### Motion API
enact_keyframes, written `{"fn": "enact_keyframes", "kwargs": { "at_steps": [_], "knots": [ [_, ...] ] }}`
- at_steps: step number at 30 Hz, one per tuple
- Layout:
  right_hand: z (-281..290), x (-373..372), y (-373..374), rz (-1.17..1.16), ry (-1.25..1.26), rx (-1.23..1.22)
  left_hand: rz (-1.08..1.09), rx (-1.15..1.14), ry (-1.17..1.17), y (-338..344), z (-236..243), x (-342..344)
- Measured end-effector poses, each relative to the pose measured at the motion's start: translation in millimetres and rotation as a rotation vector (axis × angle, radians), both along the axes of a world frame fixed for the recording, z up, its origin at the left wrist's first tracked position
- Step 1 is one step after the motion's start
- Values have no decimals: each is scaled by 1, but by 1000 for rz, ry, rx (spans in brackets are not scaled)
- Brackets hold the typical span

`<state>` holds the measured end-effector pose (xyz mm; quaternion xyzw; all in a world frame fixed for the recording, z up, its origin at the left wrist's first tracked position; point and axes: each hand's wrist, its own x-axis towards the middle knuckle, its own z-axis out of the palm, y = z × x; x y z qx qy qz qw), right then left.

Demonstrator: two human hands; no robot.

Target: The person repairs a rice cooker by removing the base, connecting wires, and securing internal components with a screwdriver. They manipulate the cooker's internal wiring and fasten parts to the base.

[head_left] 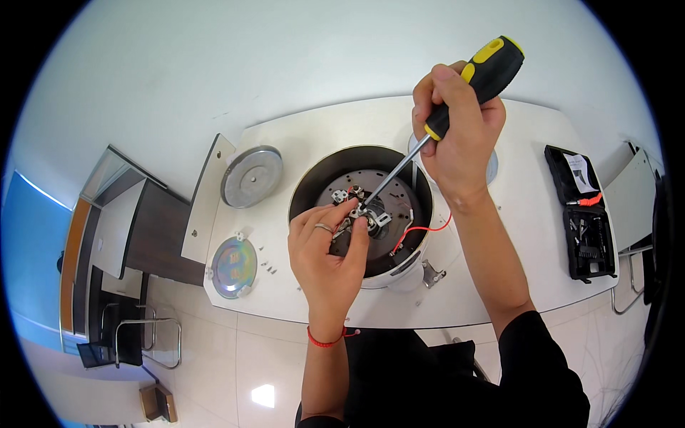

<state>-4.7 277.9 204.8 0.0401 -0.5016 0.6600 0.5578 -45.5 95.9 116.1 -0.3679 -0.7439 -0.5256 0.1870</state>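
My right hand (464,139) is wrapped round the black-and-yellow handle of a screwdriver (408,158). Its shaft slants down to the left into a round appliance body (303,173), which has a dark inner wall and a white outside. At the screwdriver's tip, my left hand (325,260) pinches a small metal part (362,210) between thumb and forefinger. Around it, metal brackets and fittings sit on the grey inner plate (394,191); my left fingers hide some of them. A red wire (428,228) runs out over the right side of the body.
A round metal lid-like piece (252,177) and a shiny disc (234,267) lie on the white table (321,121) to the left, with several screws (268,269) nearby. Right of the body lie a metal bracket (432,274) and, farther off, an open black tool case (589,242).
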Motion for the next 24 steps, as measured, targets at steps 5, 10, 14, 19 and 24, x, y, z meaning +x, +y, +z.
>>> {"fn": "enact_keyframes", "kwargs": {
  "at_steps": [5,10,14,19,24],
  "knots": [
    [-1,-1,3,-10,16,9,-5,4,-1,0,-1,-1],
    [0,-1,5,2,8,5,-11,7,-3,0,0,0],
    [-1,-1,6,20,9,29,-16,11,-8,0,0,0],
    [-1,-1,6,30,15,43,-29,-30,20,-2,1,-1],
    [3,-1,2,23,0,49,-40,-15,-11,-2,0,0]
  ]
}}
